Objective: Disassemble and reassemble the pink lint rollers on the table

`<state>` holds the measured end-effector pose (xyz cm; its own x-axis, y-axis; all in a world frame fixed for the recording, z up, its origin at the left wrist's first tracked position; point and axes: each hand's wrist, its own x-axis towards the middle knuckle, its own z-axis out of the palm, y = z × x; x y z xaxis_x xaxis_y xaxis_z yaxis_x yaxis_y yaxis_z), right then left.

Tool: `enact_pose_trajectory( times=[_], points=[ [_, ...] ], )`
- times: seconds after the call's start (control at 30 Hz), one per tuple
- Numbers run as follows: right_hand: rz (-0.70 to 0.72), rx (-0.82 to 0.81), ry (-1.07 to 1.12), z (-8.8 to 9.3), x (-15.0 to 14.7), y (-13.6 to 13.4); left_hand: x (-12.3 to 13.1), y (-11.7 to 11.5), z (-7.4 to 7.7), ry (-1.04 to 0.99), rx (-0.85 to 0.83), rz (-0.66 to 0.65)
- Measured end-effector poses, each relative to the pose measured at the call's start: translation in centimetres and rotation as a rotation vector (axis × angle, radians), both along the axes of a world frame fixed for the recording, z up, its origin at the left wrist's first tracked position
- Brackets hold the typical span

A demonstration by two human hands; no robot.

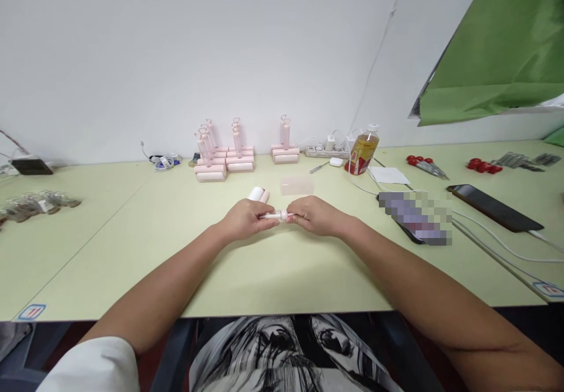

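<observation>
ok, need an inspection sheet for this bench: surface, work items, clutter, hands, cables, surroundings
Surface: pale green table, seams visible, numbered sticker near the left front corner.
Work items: slim pink-and-clear piece between the hands; white roll behind the left one; translucent pink cover lying beyond; pink rollers grouped near the wall, handles up.
Clutter: drink bottle, paper, black phone, red-ended pieces at right; glass jars at far left, blurred.
Hands: left hand and right hand both pinch the slim piece.
Cables: white cable across the right side; power strip at the back.
Surroundings: white wall; green cloth, upper right.
</observation>
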<state>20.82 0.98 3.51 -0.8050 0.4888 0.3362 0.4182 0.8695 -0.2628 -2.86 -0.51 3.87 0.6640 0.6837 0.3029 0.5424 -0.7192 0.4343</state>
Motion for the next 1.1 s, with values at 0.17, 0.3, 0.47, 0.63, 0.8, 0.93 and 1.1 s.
enact_pose_trajectory(
  times=[0.17,0.3,0.47,0.63,0.8,0.93,1.1],
  points=[
    [0.004,-0.101,0.006,0.4,0.0,-0.2,0.0,0.0,-0.2,0.017,0.027,0.013],
    [-0.015,-0.211,-0.014,0.6,0.0,-0.2,0.0,0.1,-0.4,0.042,0.05,0.012],
    [-0.019,-0.284,-0.001,0.6,0.0,-0.3,-0.1,0.1,-0.6,0.06,0.085,-0.003],
    [-0.022,-0.411,0.062,0.3,-0.1,-0.2,-0.2,0.1,-0.4,0.117,0.162,-0.016],
    [-0.038,-0.988,0.231,-0.5,0.0,0.3,0.3,-0.1,-0.6,0.152,0.306,0.041],
    [-0.063,-1.519,0.369,-1.1,0.0,0.7,0.8,-0.1,-1.1,0.179,0.409,0.093],
    [-0.093,-1.644,0.414,-1.3,-0.1,0.7,0.9,0.1,-1.4,0.167,0.403,0.112]
  ],
)
